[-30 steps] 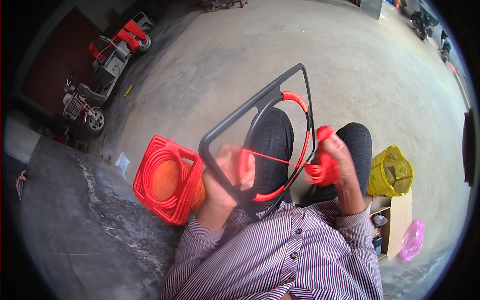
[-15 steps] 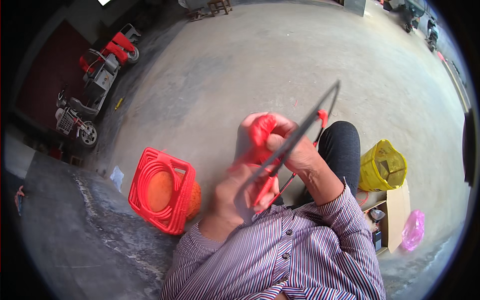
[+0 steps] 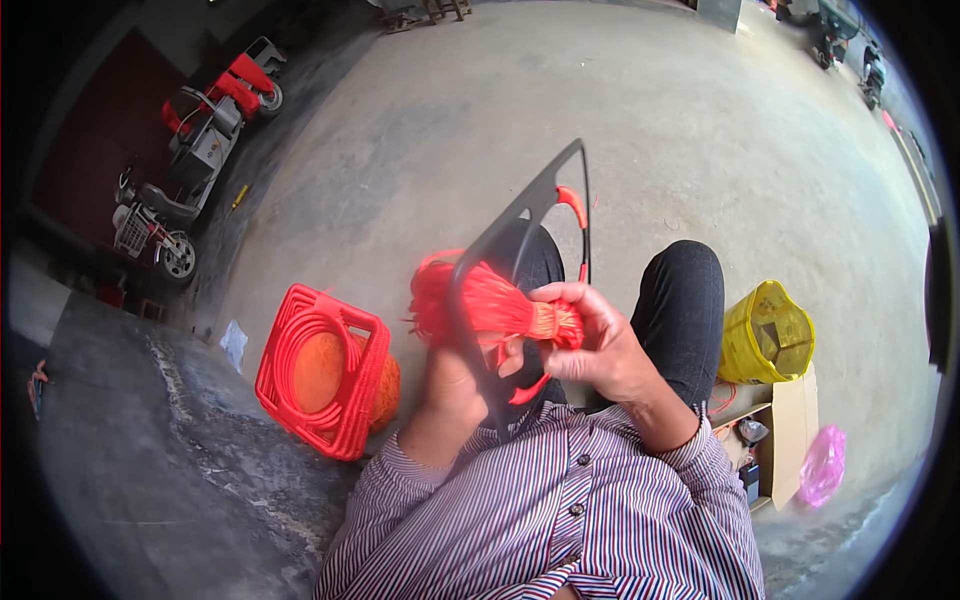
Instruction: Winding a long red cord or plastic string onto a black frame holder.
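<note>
- around me: stack of red rectangular plastic frames on my l w/ round orange object behind; on my r, yellow open-topped bucket, tan cardboard box, pink crumpled plastic bag
- in the way: flat black frame w/ red-wrapped parts; its bar crosses in front of the thin red cord bundle, hiding a bit
- bundle's long axis runs roughly l–r; tied end to my r, loose loops fanning l; frame's long bar slants up to the r
- r hand pinches the bundle's tied end btwn thumb & fingers
- l hand, blurry & partly hidden, grips frame's lower part, below the bundle
</note>
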Demonstrator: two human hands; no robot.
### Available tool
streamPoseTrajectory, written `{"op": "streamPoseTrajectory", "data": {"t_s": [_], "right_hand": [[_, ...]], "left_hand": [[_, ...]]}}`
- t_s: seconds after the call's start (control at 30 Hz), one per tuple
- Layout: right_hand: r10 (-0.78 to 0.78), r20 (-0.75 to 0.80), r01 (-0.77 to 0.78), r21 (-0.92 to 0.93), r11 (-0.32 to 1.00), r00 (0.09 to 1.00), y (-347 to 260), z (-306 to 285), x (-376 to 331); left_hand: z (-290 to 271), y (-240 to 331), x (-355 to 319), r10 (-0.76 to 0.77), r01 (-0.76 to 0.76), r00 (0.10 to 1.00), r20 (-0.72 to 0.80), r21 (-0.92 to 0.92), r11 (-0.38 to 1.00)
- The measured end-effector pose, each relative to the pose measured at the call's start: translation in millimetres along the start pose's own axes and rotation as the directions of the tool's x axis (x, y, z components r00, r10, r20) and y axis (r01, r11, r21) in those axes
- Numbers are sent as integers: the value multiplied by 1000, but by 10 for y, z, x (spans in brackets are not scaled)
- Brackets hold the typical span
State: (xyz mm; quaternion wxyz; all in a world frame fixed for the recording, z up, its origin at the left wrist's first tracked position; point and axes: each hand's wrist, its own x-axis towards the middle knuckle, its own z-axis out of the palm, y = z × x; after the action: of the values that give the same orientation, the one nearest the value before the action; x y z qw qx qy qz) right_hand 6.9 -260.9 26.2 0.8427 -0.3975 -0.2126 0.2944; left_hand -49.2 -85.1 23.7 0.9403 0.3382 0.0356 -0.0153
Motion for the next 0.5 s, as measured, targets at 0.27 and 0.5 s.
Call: {"op": "streamPoseTrajectory", "data": {"t_s": [0.27,0.5], "right_hand": [[-327,-325,406,215,888,887,-310,-418,128],[-74,-340,33,-125,992,937,-174,-636,-194]], "left_hand": [[77,127,-12,50,-48,998,25,-56,997],[-116,262,-38,66,-66,998,-7,-1,998]]}}
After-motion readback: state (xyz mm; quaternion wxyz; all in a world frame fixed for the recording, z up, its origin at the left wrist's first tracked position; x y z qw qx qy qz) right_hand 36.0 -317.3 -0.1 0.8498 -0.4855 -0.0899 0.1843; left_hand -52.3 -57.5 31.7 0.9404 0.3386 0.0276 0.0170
